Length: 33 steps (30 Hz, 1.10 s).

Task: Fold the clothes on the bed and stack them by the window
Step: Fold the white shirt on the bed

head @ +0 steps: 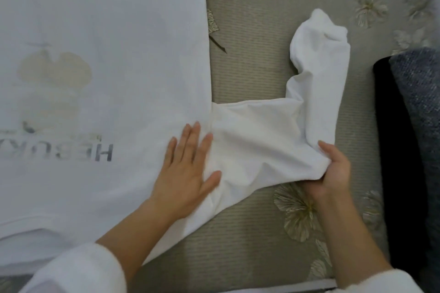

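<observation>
The scene is seen from a single wide-angle head camera, aimed steeply downward from close above the bed (250,59). The near edge of the frame is taken up by both forearms, entering from below. The left half is filled by a white shirt (102,31); a dark grey cushion (419,107) is cut off at the right edge.

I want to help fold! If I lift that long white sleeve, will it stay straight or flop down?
It would probably flop. The sleeve already bends and crumples where the right hand grips it. It looks thin and light. It might drag the shirt, which is likely why the left hand presses there.
</observation>
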Available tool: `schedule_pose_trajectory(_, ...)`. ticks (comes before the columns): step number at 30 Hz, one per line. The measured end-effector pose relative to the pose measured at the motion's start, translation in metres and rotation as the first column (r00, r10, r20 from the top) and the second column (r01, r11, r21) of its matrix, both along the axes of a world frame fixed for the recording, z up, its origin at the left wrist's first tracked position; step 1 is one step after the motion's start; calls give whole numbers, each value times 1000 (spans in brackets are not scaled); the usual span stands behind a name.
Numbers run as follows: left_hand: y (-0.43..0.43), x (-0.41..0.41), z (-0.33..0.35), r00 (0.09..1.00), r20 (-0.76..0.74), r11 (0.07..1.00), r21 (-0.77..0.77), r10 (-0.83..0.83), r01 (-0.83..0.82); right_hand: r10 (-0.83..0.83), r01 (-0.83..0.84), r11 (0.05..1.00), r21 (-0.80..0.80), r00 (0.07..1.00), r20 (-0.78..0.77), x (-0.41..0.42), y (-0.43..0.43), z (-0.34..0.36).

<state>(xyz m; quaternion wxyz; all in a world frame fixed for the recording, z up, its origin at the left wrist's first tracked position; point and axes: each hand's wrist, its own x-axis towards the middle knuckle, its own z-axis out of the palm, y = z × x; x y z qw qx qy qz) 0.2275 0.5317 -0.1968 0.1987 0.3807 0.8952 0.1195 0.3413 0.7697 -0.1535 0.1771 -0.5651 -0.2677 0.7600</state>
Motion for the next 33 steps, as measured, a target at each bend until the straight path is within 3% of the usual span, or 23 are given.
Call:
schedule_pose_trajectory(5,8,12,-9,999,17,999,-14,-45,45,108,-119,986,115,990,91,-30,14,19)
schedule_pose_trajectory(10,2,7,-7,992,91,996,34,-83,81,-33,69,981,179,979,-201,-77,12,54)
schedule_pose_trajectory(12,-2,3,0,973,198,992,78,-116,102,37,36,963,267,964,-264,-115,-1,70)
schedule_pose_trajectory(13,-5,-1,3,956,267,989,108,-124,98,106,-25,935,353,971,-213,-137,-11,76)
schedule_pose_trajectory(15,-13,-6,7,925,344,982,152,-159,113,250,-271,767,582,961,119,-186,-37,80)
schedule_pose_trajectory(16,-18,-8,11,915,364,980,159,-172,121,312,-430,592,682,902,299,-209,-55,79)
schedule_pose_trajectory(17,-24,-7,12,904,379,977,152,-196,148,395,-570,354,741,810,434,-230,-78,76)
schedule_pose_trajectory(18,-29,-6,12,902,365,972,140,-229,189,480,-673,80,736,673,563,-245,-102,70)
schedule_pose_trajectory(20,-40,-5,13,928,205,946,153,-312,284,525,-724,-426,542,290,800,-259,-146,49)
schedule_pose_trajectory(21,-46,-8,17,928,145,935,151,-342,321,486,-693,-600,400,82,870,-258,-162,34)
schedule_pose_trajectory(22,-52,-11,20,922,168,931,167,-350,323,433,-651,-708,273,-94,897,-253,-174,19)
schedule_pose_trajectory(23,-60,-15,19,911,211,925,216,-356,312,381,-614,-767,185,-204,902,-245,-179,5)
schedule_pose_trajectory(24,-71,-22,16,898,227,910,273,-376,312,333,-592,-795,134,-241,911,-236,-180,-7)
schedule_pose_trajectory(27,-115,-60,19,950,167,918,346,-263,194,226,-586,-804,99,-146,963,-215,-170,-30)
schedule_pose_trajectory(30,-147,-112,21,988,114,897,417,109,-147,199,-596,-796,108,-89,976,-205,-170,-41)
schedule_pose_trajectory(33,-143,-169,19,880,62,810,365,471,-459,180,-613,-783,105,-62,982,-202,-176,-46)
